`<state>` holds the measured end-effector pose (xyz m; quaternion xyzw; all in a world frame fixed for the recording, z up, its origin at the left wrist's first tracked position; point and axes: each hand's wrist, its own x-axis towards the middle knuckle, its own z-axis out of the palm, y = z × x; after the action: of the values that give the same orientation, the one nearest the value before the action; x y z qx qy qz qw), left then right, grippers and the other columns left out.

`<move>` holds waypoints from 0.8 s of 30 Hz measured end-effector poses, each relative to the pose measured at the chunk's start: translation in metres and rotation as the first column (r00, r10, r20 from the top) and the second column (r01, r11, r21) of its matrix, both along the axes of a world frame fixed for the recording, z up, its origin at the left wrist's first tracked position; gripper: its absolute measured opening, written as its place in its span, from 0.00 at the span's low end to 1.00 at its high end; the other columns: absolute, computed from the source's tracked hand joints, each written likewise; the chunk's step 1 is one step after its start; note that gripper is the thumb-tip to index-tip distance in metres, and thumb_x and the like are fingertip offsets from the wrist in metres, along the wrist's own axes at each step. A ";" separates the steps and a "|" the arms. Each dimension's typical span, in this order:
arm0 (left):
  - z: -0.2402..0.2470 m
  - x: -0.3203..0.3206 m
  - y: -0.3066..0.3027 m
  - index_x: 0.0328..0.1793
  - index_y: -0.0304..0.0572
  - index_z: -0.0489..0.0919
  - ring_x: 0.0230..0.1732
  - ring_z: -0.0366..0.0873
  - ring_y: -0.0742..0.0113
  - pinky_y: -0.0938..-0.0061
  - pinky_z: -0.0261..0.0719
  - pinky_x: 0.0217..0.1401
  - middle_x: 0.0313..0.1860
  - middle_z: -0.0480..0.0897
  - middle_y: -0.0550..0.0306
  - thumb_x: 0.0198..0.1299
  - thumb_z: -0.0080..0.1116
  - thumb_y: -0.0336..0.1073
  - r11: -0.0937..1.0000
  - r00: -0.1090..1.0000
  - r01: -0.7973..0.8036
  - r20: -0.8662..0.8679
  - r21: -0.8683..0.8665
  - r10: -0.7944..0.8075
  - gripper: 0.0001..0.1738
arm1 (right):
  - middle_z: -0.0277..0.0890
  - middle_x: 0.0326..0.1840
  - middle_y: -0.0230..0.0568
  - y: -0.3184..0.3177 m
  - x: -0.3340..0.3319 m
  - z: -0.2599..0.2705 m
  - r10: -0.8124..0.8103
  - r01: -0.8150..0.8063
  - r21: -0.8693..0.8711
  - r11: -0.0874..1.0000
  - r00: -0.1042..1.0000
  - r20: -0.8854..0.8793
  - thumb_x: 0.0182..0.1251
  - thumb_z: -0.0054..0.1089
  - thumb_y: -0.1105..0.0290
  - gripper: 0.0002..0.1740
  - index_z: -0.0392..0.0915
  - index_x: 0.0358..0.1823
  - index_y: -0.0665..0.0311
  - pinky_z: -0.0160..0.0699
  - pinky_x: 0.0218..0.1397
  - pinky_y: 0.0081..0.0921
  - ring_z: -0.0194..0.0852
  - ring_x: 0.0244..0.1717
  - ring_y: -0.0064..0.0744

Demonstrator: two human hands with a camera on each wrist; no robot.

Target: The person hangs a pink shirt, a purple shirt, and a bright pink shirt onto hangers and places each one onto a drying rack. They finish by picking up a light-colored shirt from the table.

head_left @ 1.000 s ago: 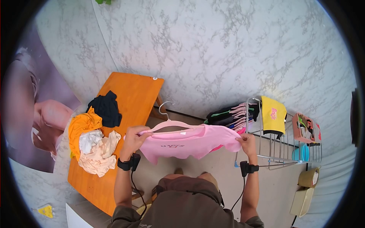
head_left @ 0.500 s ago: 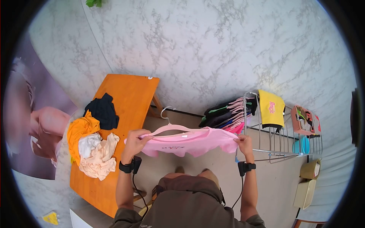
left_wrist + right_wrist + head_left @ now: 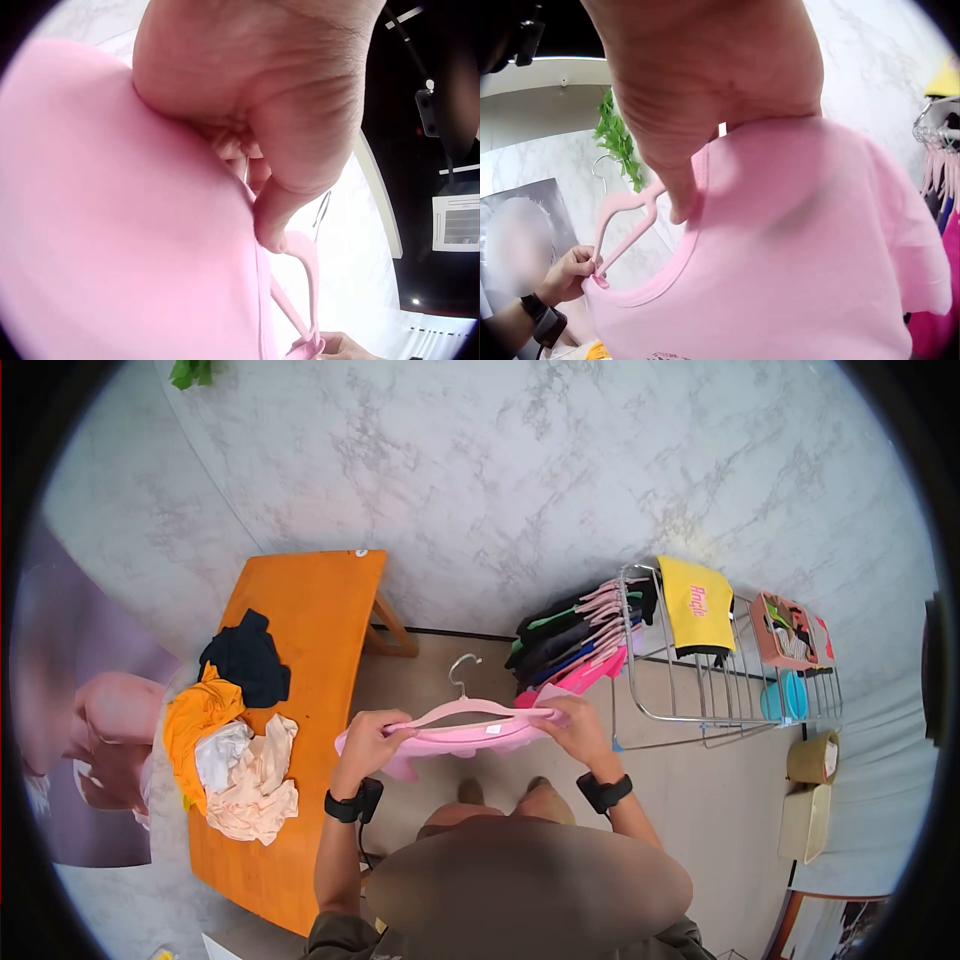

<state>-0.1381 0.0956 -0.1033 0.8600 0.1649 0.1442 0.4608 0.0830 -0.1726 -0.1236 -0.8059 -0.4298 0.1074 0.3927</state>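
A pink T-shirt (image 3: 780, 247) hangs on a pink hanger (image 3: 460, 705) whose metal hook points up, held in front of the body. My left hand (image 3: 372, 742) grips the shirt and hanger together at the left shoulder, thumb on the near side. On the other shoulder, close to the neckline, my right hand (image 3: 582, 732) pinches the fabric over the hanger's arm. In the right wrist view the thumb presses at the collar's edge, and small dark print shows low on the shirt. The fingers behind the fabric are mostly hidden.
An orange table (image 3: 325, 650) at left bears a pile of dark, orange, white and peach clothes (image 3: 255, 780). On the right, a metal rack (image 3: 690, 715) carries several garments on hangers (image 3: 580, 635), a yellow cloth (image 3: 695, 605) and a pink basket (image 3: 780, 635). Bins (image 3: 805, 825) stand beyond it.
My right hand has let go of the sleeve end and moved inward to the shirt's shoulder by the neckline. My left hand keeps its grip. The head view has turned toward the right.
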 end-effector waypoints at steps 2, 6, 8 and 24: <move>-0.008 0.000 -0.004 0.37 0.32 0.82 0.27 0.82 0.61 0.72 0.76 0.32 0.25 0.81 0.47 0.53 0.67 0.29 1.000 0.999 0.031 -0.031 0.001 -0.031 0.08 | 0.82 0.35 0.47 -0.004 -0.005 -0.019 -0.026 0.026 -0.001 1.000 0.995 -0.096 0.55 0.69 0.71 0.10 0.84 0.38 0.66 0.76 0.43 0.34 0.79 0.38 0.44; -0.021 -0.001 -0.024 0.38 0.32 0.82 0.26 0.81 0.54 0.70 0.76 0.32 0.27 0.82 0.45 0.53 0.67 0.30 0.986 0.984 0.056 -0.161 -0.160 -0.082 0.10 | 0.83 0.35 0.44 -0.031 -0.011 -0.047 -0.041 0.037 -0.030 0.999 0.988 -0.150 0.58 0.66 0.71 0.06 0.84 0.35 0.65 0.74 0.41 0.32 0.78 0.35 0.42; -0.035 -0.001 -0.030 0.40 0.32 0.81 0.28 0.81 0.50 0.69 0.77 0.33 0.29 0.82 0.43 0.53 0.67 0.31 0.983 0.978 0.100 -0.165 -0.154 -0.126 0.11 | 0.82 0.33 0.44 -0.047 -0.007 -0.059 -0.029 0.030 0.000 1.000 0.992 -0.119 0.58 0.66 0.72 0.06 0.84 0.35 0.66 0.74 0.40 0.32 0.77 0.34 0.41; -0.114 0.119 -0.135 0.38 0.37 0.81 0.33 0.79 0.46 0.65 0.75 0.34 0.31 0.81 0.46 0.58 0.60 0.33 0.989 0.980 0.149 -0.134 0.017 -0.146 0.07 | 0.73 0.60 0.57 -0.163 0.070 -0.139 -0.420 0.436 -0.144 0.888 0.898 0.129 0.57 0.69 0.66 0.21 0.81 0.52 0.62 0.70 0.64 0.42 0.74 0.58 0.54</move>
<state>-0.0195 -0.0389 -0.2175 0.8836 0.1290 0.0544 0.4468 0.1532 -0.3359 -0.2623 -0.9155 -0.2488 0.0161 0.3158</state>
